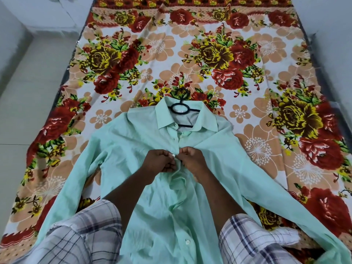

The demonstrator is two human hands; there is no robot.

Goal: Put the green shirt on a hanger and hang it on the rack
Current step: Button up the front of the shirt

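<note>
The green shirt (133,149), laid on the bed (247,54) with the hanger (180,109) in its collar (165,119), is being buttoned, its placket (178,164) pinched in each grip (left hand (159,161) and right hand (195,159)), after which lifting by the hook (183,92) is called for

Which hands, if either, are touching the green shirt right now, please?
Touching, both. The head view shows the left hand and the right hand pinching the front edges of the green shirt at mid-chest, with fabric gathered between their fingers.
</note>
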